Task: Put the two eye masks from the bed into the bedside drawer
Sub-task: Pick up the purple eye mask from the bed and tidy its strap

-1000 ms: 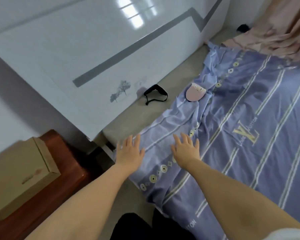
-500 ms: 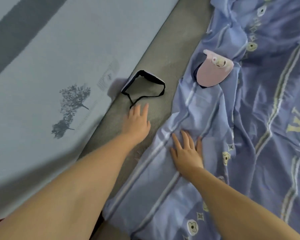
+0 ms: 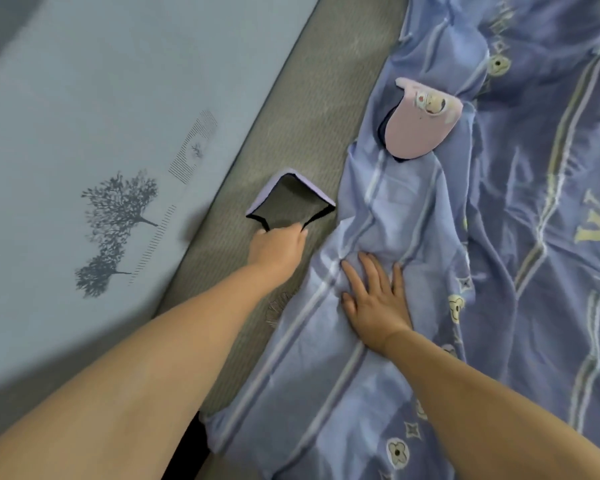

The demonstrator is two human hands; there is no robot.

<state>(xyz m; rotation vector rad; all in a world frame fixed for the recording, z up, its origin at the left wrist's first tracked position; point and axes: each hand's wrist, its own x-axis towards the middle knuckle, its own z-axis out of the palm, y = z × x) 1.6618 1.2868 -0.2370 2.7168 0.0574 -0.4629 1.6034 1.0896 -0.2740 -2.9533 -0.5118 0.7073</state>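
A dark eye mask with a lilac edge and black strap [image 3: 314, 195] lies on the grey mattress strip beside the headboard. My left hand [image 3: 277, 245] has its fingers curled around the near end of that mask's strap. A pink eye mask with a cartoon patch [image 3: 418, 128] rests farther off on the blue striped bedsheet, well beyond both hands. My right hand [image 3: 373, 301] lies flat with fingers spread on the sheet, holding nothing. The bedside drawer is out of view.
A glossy pale headboard [image 3: 101, 133] with a grey tree print fills the left side. The grey mattress [image 3: 319, 98] runs diagonally between it and the crumpled blue sheet [image 3: 516, 237], which covers the right half.
I have leaned in closer to the bed. My left hand has reached forward and closed on the dark mask's strap. My right hand has stayed pressed on the sheet.
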